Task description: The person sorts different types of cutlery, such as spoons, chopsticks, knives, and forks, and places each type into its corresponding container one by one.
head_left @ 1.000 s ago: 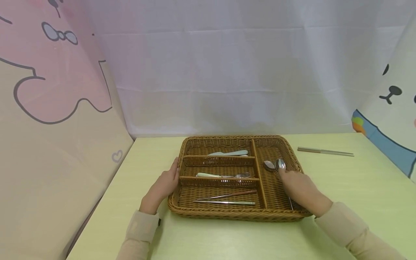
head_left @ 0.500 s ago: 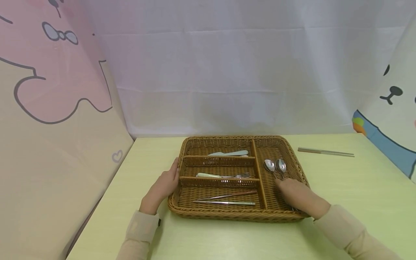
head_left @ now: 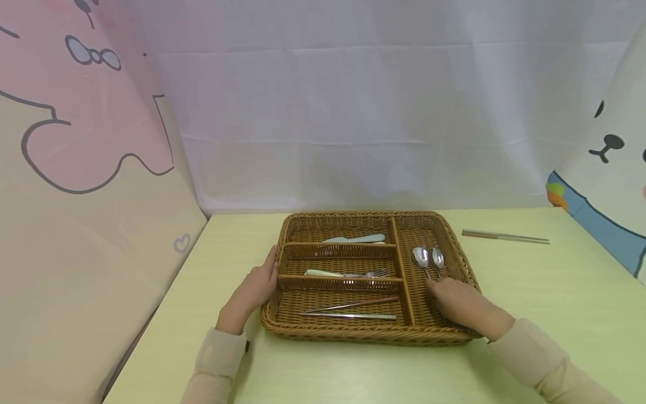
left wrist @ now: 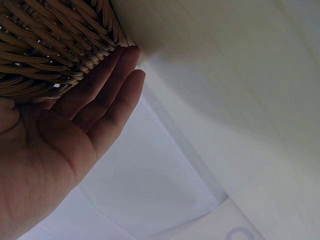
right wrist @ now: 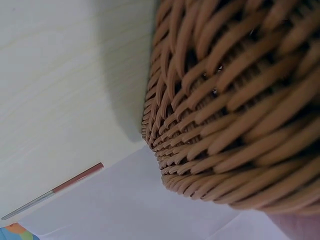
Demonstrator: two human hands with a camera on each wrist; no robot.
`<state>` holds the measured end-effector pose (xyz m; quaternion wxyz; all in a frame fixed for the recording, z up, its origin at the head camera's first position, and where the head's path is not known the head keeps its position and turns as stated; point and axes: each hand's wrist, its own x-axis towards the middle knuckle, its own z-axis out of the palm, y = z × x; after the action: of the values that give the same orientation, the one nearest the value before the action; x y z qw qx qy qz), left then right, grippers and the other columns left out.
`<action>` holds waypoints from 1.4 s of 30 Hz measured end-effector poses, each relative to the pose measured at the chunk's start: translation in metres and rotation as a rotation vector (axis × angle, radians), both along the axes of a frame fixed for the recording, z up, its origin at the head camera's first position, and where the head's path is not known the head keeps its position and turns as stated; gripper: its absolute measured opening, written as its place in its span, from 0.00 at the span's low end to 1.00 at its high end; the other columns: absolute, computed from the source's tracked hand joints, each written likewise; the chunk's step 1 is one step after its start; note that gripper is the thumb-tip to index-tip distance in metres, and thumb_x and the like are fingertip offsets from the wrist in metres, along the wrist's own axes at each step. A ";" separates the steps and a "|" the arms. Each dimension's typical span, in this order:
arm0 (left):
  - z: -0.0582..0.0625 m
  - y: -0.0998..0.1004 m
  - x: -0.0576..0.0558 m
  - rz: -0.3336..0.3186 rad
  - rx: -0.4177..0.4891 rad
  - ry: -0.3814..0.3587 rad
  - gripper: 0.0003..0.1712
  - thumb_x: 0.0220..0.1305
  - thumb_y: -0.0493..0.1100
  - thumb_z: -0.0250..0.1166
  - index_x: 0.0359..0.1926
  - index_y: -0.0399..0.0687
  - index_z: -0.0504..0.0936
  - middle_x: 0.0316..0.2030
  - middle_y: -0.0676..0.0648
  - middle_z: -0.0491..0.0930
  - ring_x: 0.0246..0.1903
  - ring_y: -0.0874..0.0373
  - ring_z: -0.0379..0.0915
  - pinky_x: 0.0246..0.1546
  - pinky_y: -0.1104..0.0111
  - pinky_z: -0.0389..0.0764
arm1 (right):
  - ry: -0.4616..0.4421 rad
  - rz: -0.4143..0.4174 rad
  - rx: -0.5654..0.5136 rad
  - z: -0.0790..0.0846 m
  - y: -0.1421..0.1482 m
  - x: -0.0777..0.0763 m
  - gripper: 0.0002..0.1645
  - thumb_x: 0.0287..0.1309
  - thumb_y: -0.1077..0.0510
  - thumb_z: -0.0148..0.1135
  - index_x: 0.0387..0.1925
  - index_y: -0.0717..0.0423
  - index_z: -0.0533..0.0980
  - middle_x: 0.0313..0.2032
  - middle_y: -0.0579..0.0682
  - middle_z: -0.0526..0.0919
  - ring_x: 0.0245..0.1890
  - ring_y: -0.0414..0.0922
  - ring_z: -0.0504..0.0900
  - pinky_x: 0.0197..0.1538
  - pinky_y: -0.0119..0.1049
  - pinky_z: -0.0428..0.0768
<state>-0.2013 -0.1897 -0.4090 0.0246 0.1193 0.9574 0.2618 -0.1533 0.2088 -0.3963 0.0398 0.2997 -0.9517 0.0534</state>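
Observation:
A brown wicker cutlery basket (head_left: 370, 336) with divided compartments lies on the table. My left hand (head_left: 254, 286) rests against its left side; the left wrist view shows the fingers (left wrist: 107, 107) nearly straight along the weave. In the right-hand compartment, my right hand (head_left: 466, 306) holds a spoon (head_left: 421, 256) by its handle, its fingers mostly hidden from the head camera. Right beside that spoon lies a second shiny piece of cutlery (head_left: 436, 257), its handle running under the hand. The right wrist view shows mainly the basket's outer wall (right wrist: 235, 115).
Knives (head_left: 360, 238) lie in the back left compartment, a fork (head_left: 375, 274) and a pale handle (head_left: 323, 272) in the middle one. Chopsticks (head_left: 353, 315) lie in the front one. More chopsticks (head_left: 504, 236) lie on the table at right. Curtains (head_left: 323, 123) enclose the table.
My right hand has drawn back toward me from the right piece's neck and over to the handles. The left spoon has shifted right, closer to its neighbour. The left hand has stayed put.

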 end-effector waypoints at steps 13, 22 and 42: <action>-0.001 -0.001 -0.001 -0.006 0.002 -0.006 0.30 0.73 0.44 0.34 0.70 0.40 0.38 0.09 0.52 0.60 0.06 0.62 0.51 0.11 0.67 0.65 | 0.143 -0.074 -0.035 0.010 0.009 -0.003 0.13 0.50 0.65 0.60 0.19 0.51 0.66 0.13 0.43 0.66 0.12 0.38 0.62 0.11 0.35 0.65; -0.001 -0.001 -0.001 -0.015 0.007 -0.004 0.30 0.73 0.44 0.34 0.70 0.40 0.38 0.09 0.52 0.60 0.06 0.62 0.51 0.11 0.67 0.65 | 0.146 -0.147 -0.094 0.029 0.022 -0.010 0.14 0.51 0.65 0.57 0.18 0.50 0.65 0.13 0.42 0.63 0.13 0.38 0.58 0.13 0.33 0.61; -0.001 -0.001 0.000 -0.007 0.019 -0.005 0.30 0.73 0.43 0.35 0.70 0.41 0.38 0.08 0.53 0.60 0.06 0.62 0.51 0.10 0.68 0.63 | 0.062 -0.337 -0.106 0.029 0.084 -0.046 0.09 0.54 0.66 0.51 0.36 0.69 0.73 0.21 0.57 0.79 0.13 0.42 0.65 0.12 0.39 0.67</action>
<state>-0.2015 -0.1904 -0.4102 0.0268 0.1220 0.9545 0.2709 -0.1990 0.2926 -0.3669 0.0930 0.1348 -0.9827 0.0866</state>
